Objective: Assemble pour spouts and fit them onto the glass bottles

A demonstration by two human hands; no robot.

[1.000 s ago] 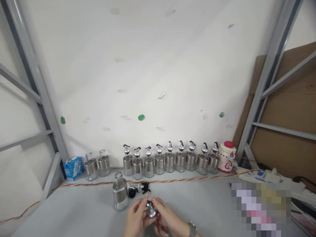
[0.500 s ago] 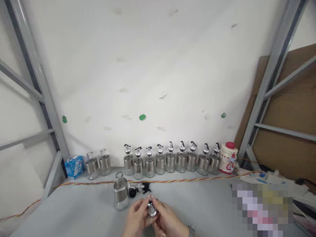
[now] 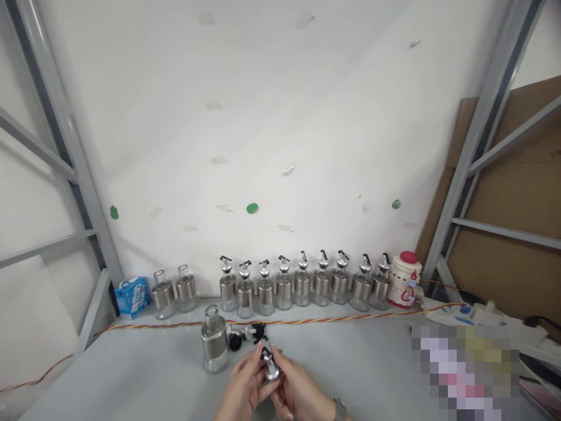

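Between my two hands is a silver pourer top [image 3: 271, 369] with a black flip lid, held low over the grey table. My left hand [image 3: 245, 380] is closed around its left side, thumb near the lid. On the other side my right hand [image 3: 298, 383] grips it too, with its lower fingers curled underneath. Just left of the hands an open-necked glass bottle [image 3: 214, 339] with a steel band stands upright without a top. Behind the fingertips lie loose black and silver pourer parts [image 3: 245, 334], partly overlapping.
Along the wall stands a row of several bottles with pourer tops [image 3: 302, 286]. Two topless bottles [image 3: 186, 289] and a blue box [image 3: 132, 297] are at the left. A red-lidded jar [image 3: 404, 280] ends the row. A twisted cable [image 3: 307, 321] crosses the table [image 3: 131, 368].
The pourer top's black lid now shows more clearly between my thumbs, which have shifted slightly up and apart. The bottle and loose parts have stayed put.
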